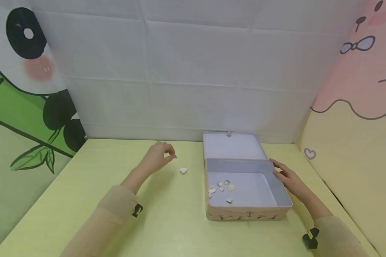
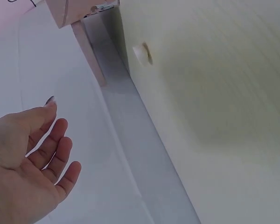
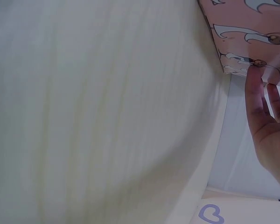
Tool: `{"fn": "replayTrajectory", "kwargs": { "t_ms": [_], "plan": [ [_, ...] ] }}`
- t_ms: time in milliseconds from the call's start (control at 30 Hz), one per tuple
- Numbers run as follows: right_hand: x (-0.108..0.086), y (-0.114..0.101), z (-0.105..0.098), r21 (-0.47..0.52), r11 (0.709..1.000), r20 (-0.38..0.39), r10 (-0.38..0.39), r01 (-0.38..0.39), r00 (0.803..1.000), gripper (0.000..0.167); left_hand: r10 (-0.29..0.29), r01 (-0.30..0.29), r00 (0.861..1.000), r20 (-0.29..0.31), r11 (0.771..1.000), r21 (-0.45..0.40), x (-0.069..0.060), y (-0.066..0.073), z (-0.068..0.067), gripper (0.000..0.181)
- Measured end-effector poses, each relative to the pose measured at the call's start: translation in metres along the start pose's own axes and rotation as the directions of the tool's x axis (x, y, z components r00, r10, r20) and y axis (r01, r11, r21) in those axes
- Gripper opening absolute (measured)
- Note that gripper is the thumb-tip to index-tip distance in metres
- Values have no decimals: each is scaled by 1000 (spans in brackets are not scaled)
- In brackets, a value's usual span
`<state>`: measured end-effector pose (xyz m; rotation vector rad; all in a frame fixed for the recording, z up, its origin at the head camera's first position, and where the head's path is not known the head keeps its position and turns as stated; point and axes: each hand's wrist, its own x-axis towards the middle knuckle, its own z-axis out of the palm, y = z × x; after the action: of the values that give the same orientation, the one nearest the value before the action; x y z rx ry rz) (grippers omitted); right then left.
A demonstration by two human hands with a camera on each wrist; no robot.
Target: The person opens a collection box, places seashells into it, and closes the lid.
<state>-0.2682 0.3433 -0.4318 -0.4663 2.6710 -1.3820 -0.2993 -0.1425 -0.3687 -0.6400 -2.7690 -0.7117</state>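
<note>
My left hand (image 1: 157, 157) is raised over the left part of the table, its thumb and index finger pinching a tiny dark-edged piece, apparently a shell (image 2: 50, 100). Most of that piece is hidden by the fingertips. Just right of and below this hand, a white shell (image 1: 183, 171) lies on the tabletop. A pink patterned box (image 1: 247, 213) stands with its lid (image 1: 233, 145) tipped back. Several small shells (image 1: 231, 187) lie in its left half. My right hand (image 1: 289, 180) rests against the box's right side near the back corner, fingers loosely extended along the wall.
The pale yellow table (image 1: 167, 228) ends at a white cloth backdrop (image 1: 186, 71). Cartoon-printed panels stand on the left (image 1: 25, 117) and the right (image 1: 357, 150). The raised lid is close to the backdrop.
</note>
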Motion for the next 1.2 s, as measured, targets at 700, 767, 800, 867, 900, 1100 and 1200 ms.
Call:
{"fn": "replayTrajectory", "kwargs": {
  "t_ms": [700,767,800,867,900,1100,1200],
  "plan": [
    [4,3,4,-6,1000,-11,13,-13,1000,54,216,-231,961,-176,970,-72,1,54,16,5],
    [4,4,4,-2,1000,-9,13,-13,1000,54,250,-269,947,-201,960,-73,1,59,18,6],
    [4,4,4,1,1000,-8,12,-12,1000,54,266,-287,940,-213,955,-74,2,61,19,6],
    [4,4,4,4,1000,-6,10,-10,1000,54,291,-315,929,-229,946,-76,2,66,22,6],
    [4,5,4,5,1000,-5,10,-10,1000,54,300,-324,925,-234,943,-74,2,69,24,6],
    [5,6,4,17,1000,-8,13,-12,1000,55,325,-353,915,-240,932,-84,2,81,36,6],
    [4,6,4,25,1000,-6,13,-12,1000,55,330,-358,917,-225,928,-99,2,85,43,6]
  ]
}}
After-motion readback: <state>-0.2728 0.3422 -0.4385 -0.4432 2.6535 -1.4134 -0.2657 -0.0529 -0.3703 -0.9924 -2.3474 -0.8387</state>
